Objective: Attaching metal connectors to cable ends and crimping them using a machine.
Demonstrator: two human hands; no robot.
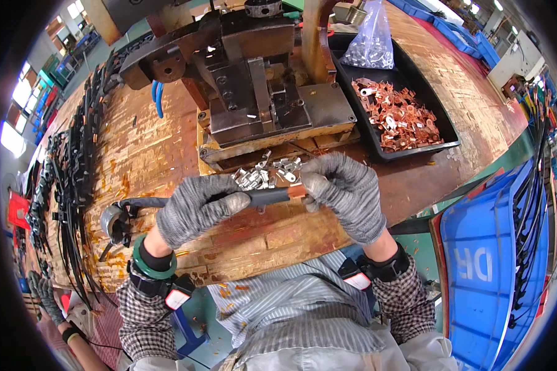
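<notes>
My left hand [198, 207], in a grey knit glove, is closed around a thick black cable [268, 197] held level above the table's front part. At its right end the cable shows a bare copper-coloured end [296, 191]; whether this is stripped wire or a fitted lug I cannot tell. My right hand [346, 191], gloved likewise, pinches that end between thumb and fingers. Just beyond my hands lies a loose heap of silver cable lugs [254, 177]. To the left, the cable runs on towards a dark coiled part [112, 222] on the wood.
A heavy metal press [272, 117] stands behind the lugs. Right of it, a black tray [414, 152] holds copper lugs [396, 114] and a clear bag [371, 43]. Black cables [74, 161] lie bundled at left. A blue crate [476, 284] stands at right; another person's gloved hand [45, 298] is lower left.
</notes>
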